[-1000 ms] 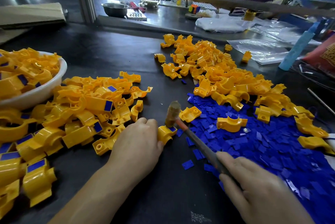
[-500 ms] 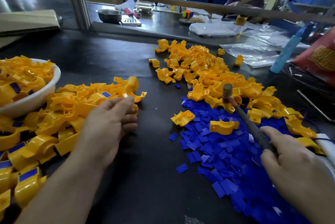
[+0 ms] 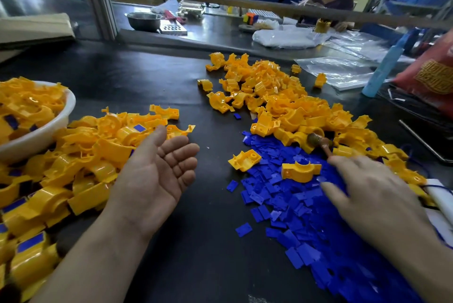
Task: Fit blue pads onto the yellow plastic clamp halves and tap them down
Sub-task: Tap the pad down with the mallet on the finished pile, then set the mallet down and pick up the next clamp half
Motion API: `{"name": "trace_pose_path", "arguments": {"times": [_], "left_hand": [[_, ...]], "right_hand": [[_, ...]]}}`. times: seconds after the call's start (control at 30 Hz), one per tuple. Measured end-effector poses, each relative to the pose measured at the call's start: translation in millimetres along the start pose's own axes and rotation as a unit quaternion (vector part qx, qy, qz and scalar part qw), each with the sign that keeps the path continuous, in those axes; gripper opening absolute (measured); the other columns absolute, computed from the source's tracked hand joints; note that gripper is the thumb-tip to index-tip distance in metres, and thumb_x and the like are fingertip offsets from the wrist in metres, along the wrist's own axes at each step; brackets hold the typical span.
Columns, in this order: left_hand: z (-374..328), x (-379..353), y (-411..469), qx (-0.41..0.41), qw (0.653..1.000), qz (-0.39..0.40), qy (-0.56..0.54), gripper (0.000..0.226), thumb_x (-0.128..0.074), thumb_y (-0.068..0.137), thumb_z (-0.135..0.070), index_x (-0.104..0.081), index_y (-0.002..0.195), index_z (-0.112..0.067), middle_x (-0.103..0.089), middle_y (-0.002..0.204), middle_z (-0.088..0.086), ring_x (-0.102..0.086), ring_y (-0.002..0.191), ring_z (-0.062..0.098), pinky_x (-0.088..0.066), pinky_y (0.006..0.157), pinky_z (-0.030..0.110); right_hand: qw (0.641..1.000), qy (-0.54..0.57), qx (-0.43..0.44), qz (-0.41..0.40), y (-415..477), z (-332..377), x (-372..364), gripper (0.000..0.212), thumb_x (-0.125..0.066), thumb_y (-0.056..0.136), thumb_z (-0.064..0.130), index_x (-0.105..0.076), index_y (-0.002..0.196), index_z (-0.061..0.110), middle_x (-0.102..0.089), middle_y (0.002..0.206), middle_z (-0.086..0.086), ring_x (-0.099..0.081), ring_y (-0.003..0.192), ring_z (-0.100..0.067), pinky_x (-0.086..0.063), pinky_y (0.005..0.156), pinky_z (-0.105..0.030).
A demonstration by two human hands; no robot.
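While left hand (image 3: 157, 180) is lying palm-up, fingers spread, empty, beside left heap of padded clamp halves (image 3: 98, 155), right hand (image 3: 375, 195) is hovering over blue pads (image 3: 294, 204), hammer (image 3: 318, 142) handle vanishing beneath it, grip unclear; bare clamp half (image 3: 300, 171) sitting on pads.

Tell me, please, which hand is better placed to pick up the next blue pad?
Right. The right hand is spread over the blue pads, fingertips beside a loose clamp half. The left hand lies open, palm up, by the padded halves, away from the pads.
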State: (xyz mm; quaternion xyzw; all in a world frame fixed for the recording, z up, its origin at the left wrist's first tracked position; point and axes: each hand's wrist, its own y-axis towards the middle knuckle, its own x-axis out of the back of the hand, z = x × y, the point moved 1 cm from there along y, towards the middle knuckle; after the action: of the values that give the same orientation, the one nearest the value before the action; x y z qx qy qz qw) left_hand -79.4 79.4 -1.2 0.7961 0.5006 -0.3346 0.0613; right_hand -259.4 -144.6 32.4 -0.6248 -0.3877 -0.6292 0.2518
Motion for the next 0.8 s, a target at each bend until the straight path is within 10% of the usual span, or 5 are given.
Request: {"name": "trace_pose_path", "arguments": {"times": [0.23,0.4,0.8], "left_hand": [[12,-6,-1,0.015,0.996,0.009,0.092,0.054,-0.062,0.071,-0.053,-0.068,0.101,-0.009,-0.074,0.079,0.008,-0.066,0.058,0.014,-0.053,0.047,0.023],[12,-9,-4,0.025,0.995,0.019,0.096,0.053,-0.061,0.071,-0.051,-0.067,0.102,-0.009,-0.073,0.078,0.008,-0.065,0.057,0.014,-0.052,0.047,0.023],[36,-17,-12,0.201,0.969,0.123,0.07,0.051,-0.046,0.096,-0.045,-0.062,0.123,-0.006,-0.072,0.115,0.017,-0.072,0.101,0.028,-0.061,0.073,0.035]], "right_hand": [[0.987,0.024,0.158,0.025,58,104,-12,0.059,-0.045,0.085,0.067,-0.042,0.132,0.03,-0.06,0.114,0.0,-0.06,0.098,-0.023,-0.041,0.061,-0.033],[0.976,-0.028,0.198,0.09,80,119,-33,0.031,-0.047,0.093,0.041,-0.055,0.114,0.02,-0.053,0.083,-0.002,-0.059,0.08,-0.025,-0.046,0.056,-0.034],[0.926,0.317,0.176,-0.105,16,96,-6,0.012,-0.048,0.095,0.024,-0.055,0.105,0.027,-0.055,0.069,0.011,-0.054,0.061,-0.007,-0.045,0.054,-0.029]]}}
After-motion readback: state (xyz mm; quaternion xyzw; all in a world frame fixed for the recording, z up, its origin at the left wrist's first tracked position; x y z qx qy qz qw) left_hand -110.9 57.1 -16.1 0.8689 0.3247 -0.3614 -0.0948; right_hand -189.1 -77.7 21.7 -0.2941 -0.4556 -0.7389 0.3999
